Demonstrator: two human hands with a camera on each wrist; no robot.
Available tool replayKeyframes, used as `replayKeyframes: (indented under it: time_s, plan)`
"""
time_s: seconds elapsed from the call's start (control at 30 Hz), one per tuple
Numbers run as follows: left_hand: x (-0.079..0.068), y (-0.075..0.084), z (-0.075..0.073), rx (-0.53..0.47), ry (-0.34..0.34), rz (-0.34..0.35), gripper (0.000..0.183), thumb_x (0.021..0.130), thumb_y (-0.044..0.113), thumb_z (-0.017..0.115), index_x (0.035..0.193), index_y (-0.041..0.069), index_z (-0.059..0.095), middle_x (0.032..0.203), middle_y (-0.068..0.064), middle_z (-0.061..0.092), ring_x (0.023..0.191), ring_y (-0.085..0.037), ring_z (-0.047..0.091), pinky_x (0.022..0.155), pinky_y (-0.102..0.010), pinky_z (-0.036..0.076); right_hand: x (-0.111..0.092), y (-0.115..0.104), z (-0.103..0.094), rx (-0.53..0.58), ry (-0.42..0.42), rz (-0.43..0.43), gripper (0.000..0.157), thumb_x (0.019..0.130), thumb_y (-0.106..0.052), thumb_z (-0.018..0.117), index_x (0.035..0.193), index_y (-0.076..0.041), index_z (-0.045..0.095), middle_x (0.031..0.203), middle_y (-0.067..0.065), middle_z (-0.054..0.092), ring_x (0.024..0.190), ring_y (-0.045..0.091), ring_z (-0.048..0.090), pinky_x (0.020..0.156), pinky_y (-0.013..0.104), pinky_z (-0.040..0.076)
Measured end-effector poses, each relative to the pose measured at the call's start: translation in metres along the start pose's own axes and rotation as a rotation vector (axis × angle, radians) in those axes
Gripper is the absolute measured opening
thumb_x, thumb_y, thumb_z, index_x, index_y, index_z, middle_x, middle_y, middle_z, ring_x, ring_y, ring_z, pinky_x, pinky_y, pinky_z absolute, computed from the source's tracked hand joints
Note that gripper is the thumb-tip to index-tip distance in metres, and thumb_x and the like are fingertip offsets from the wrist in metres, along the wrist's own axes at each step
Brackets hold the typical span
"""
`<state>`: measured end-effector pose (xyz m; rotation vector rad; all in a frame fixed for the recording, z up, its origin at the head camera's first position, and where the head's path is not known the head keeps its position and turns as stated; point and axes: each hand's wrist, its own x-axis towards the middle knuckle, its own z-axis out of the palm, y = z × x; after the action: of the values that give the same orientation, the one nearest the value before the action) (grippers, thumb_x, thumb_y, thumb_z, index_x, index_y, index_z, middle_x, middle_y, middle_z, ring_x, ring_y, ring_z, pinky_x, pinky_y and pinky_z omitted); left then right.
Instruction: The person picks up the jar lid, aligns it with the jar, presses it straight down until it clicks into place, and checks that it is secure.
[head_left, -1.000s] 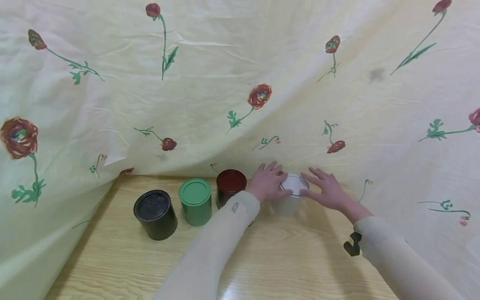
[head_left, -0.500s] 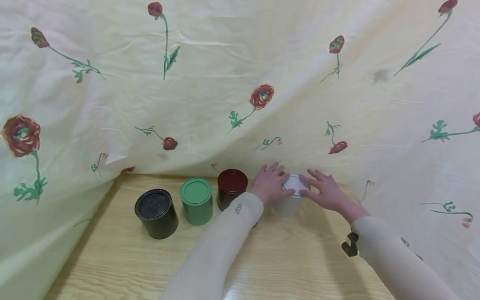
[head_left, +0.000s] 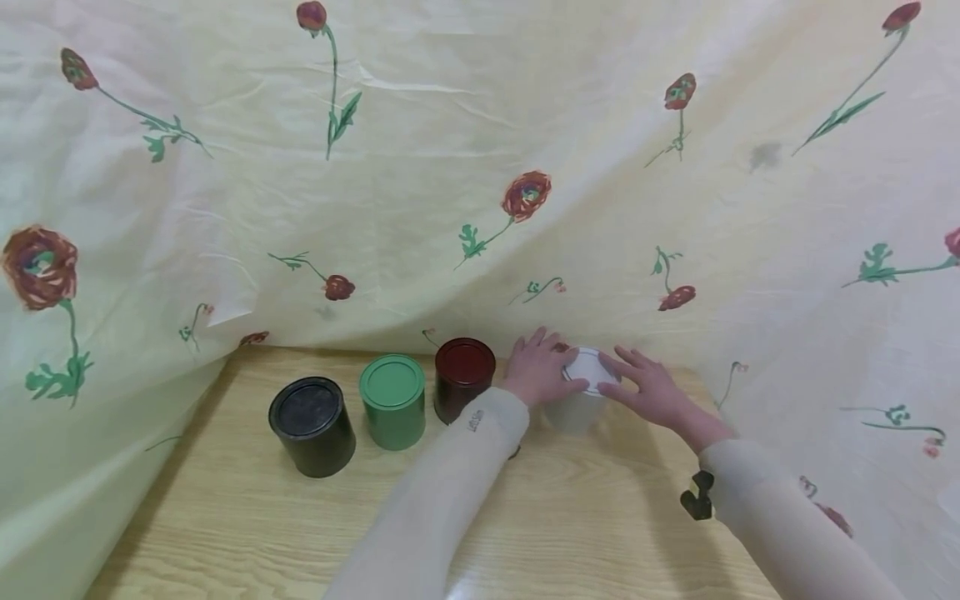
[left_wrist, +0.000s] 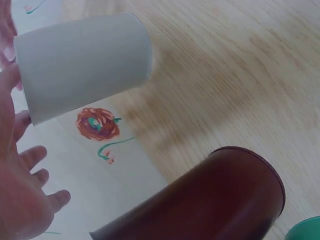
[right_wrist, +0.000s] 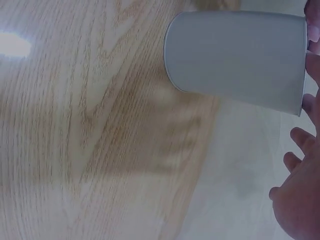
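Observation:
A white can [head_left: 576,412] with a white lid [head_left: 587,371] stands upright at the back right of the table. My left hand [head_left: 538,371] touches the lid's left edge, its thumb lying over the near rim. Opposite it, my right hand [head_left: 648,392] touches the right edge with thumb and forefinger. Both hands have their fingers spread fairly straight. In the left wrist view, the white can [left_wrist: 87,62] shows a plain wall, with fingertips along its top rim. The right wrist view shows fingertips at the rim of the white can [right_wrist: 237,57] too.
Left of the hands, a dark red can [head_left: 463,375], a green can [head_left: 393,404] and a black can [head_left: 311,429] stand lidded on the wooden table [head_left: 262,533]. The left forearm partly hides the red one. A flowered cloth [head_left: 420,208] hangs behind and at both sides.
Both hands stay at the white lid, the right hand's fingers shifting slightly left along its edge. The view has moved very slightly. The other cans stay put.

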<state>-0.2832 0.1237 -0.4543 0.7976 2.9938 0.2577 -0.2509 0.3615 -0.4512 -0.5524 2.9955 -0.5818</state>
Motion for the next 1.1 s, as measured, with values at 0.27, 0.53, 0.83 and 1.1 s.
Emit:
replayKeyframes:
  time_s: [0.27,0.53,0.83,1.1]
  plan:
    - [0.004,0.01,0.0,-0.009,-0.037,-0.05,0.071,0.101,0.076,0.049,0.164,0.044,0.04,0.17,0.004,0.041,0.164,-0.03,0.02,0.129,-0.059,0.027,-0.003,-0.001,-0.009,-0.017,0.007,-0.017,0.064,0.102,-0.033,0.072,0.155,-0.003,0.054,0.163,0.04,0.033,0.147,0.07,0.024,0.113,0.087,0.022]
    - [0.007,0.016,-0.006,-0.045,-0.073,-0.092,0.071,0.1,0.076,0.05,0.163,0.047,0.041,0.171,0.004,0.039,0.164,-0.03,0.019,0.129,-0.059,0.025,-0.006,0.006,-0.012,-0.032,-0.011,-0.004,0.065,0.104,-0.037,0.07,0.157,-0.003,0.051,0.164,0.04,0.03,0.148,0.071,0.022,0.112,0.088,0.021]
    - [0.003,0.016,-0.003,-0.035,-0.066,-0.067,0.072,0.102,0.076,0.046,0.166,0.045,0.036,0.173,0.003,0.035,0.165,-0.031,0.015,0.131,-0.059,0.021,-0.006,0.004,-0.015,-0.056,-0.025,0.016,0.066,0.103,-0.039,0.07,0.156,-0.004,0.053,0.163,0.04,0.031,0.149,0.07,0.022,0.114,0.086,0.02]
    - [0.001,0.006,0.0,0.006,0.003,0.01,0.071,0.103,0.074,0.046,0.166,0.042,0.037,0.174,0.005,0.033,0.166,-0.026,0.014,0.132,-0.056,0.02,-0.004,0.004,-0.014,-0.07,0.039,-0.052,0.067,0.103,-0.039,0.07,0.156,-0.002,0.052,0.16,0.041,0.037,0.146,0.07,0.027,0.111,0.087,0.022]
